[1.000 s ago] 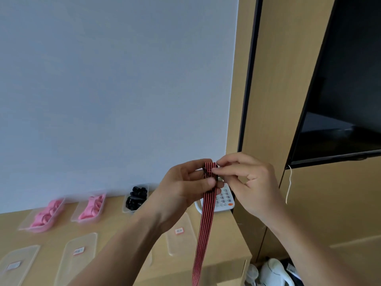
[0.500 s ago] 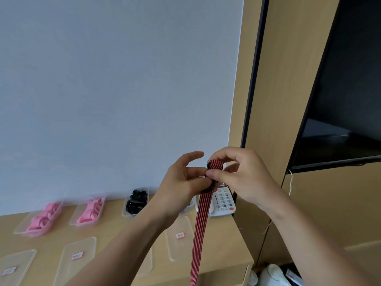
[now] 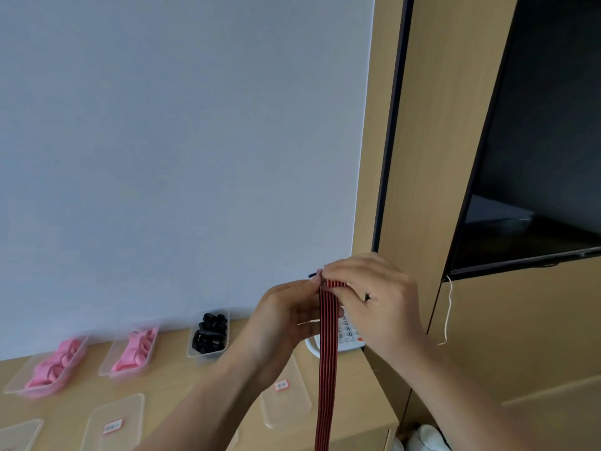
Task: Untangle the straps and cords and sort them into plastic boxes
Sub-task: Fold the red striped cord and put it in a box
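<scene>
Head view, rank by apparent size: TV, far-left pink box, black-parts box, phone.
1. TV, cropped by the frame.
2. far-left pink box, though nearer the camera.
3. black-parts box.
Unranked: phone, mostly hidden behind the left hand, right hand and strap.

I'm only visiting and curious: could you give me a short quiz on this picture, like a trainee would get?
1. True or false: the left hand and the right hand both pinch the top of the striped strap.
2. What fills the box nearest the telephone? A white cords, B black pieces, C nothing.
3. How many boxes hold pink straps?
Key: 1 true; 2 B; 3 two.
</scene>
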A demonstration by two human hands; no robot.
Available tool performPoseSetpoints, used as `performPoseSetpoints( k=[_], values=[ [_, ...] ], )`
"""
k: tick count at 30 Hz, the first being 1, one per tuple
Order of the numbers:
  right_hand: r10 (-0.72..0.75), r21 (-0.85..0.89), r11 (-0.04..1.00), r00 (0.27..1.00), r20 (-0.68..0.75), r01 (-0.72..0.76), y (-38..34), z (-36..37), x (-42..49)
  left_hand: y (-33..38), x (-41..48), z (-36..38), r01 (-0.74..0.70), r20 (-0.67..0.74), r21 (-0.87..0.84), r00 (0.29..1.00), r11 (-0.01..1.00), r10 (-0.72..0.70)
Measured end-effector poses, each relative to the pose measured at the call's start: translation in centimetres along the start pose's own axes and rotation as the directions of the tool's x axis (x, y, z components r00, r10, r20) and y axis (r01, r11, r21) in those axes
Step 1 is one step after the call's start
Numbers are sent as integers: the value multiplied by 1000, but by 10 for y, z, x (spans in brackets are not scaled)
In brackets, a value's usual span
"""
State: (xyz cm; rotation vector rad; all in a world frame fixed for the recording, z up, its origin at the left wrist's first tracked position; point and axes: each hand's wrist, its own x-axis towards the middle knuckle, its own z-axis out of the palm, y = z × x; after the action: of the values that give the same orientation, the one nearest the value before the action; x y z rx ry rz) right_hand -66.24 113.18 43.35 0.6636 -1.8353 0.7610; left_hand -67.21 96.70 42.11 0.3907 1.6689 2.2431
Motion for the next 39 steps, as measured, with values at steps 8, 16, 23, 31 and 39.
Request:
performPoseSetpoints(
  k=[8, 16, 23, 31, 39],
  values=[
    [-70, -68, 995, 992, 104, 77, 2, 10, -36, 5, 6, -3, -59, -30, -23, 998, 998, 59],
    [341, 57, 935, 932, 123, -350, -5, -8, -16, -5, 1, 2, -91, -45, 193, 994, 977, 101],
    [468, 74, 831, 766, 441, -551, 0, -17, 7, -12, -1, 0, 11, -45, 138, 999, 990, -4],
    [369, -16, 928, 908, 201, -373, 2, -2, -3, -29, 2, 3, 231, -32, -126, 971, 965, -236],
    [38, -75, 997, 998, 45, -34, 20, 9, -45, -25, 11, 11, 308, -48, -174, 946, 935, -321]
  ],
)
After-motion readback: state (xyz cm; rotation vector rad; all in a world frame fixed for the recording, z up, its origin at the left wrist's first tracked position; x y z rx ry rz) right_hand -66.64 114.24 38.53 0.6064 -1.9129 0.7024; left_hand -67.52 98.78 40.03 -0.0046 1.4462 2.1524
